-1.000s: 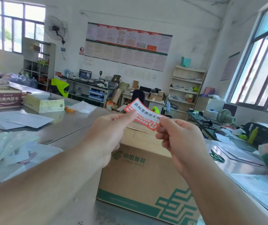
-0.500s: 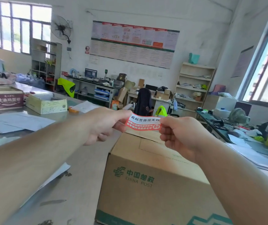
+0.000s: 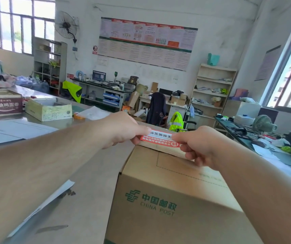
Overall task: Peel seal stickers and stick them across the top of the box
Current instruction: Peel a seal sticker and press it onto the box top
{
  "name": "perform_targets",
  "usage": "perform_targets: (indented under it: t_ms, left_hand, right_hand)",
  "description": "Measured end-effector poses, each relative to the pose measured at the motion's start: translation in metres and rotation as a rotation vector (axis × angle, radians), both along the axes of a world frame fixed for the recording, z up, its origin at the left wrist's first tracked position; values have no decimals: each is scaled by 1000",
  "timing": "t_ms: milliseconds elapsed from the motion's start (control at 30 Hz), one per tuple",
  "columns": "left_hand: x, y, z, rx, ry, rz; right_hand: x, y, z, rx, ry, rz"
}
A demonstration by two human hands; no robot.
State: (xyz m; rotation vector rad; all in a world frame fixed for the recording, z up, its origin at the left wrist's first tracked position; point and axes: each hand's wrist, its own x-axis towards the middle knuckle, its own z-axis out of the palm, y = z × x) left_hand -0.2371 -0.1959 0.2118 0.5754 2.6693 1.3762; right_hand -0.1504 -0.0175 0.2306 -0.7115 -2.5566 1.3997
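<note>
Lead: Sticker (image 3: pixel 160 139) has dropped from mid-air down to the far edge of the box (image 3: pixel 176 182) top, and both hands came down with it.

QA: Grip?

Lead: Left hand (image 3: pixel 121 129) pinches the left end between thumb and forefinger. Right hand (image 3: pixel 199 145) pinches the right end, other fingers curled under. Strip is stretched flat between them.

QA: Touching the cardboard yet?

Lead: Can't tell. It sits right over the far top edge, either just above it or just on it.

QA: Where's the box?

Lead: On the table (image 3: pixel 95 173), near and centre-right, logo side facing the camera.

QA: Risks?

Lead: Probably skew. If one end lands first, the strip goes down crooked or creases. If tension slackens, the middle could sag and grab early, trapping a wrinkle. Fingertips sit on the ends, so the adhesive may cling to skin and lift a corner on release. It also sits very far back, so it could fold over the far edge instead of lying across the top. Looks like a tamper seal, so re-peeling would likely tear it.
</note>
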Motion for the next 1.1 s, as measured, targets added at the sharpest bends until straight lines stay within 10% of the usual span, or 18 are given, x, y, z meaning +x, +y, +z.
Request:
perform_targets:
  t_ms: [1100]
  left_hand:
    - [1, 16, -11, -523, 399, 0]
  right_hand:
    - [0, -7, -21, 728, -103, 23]
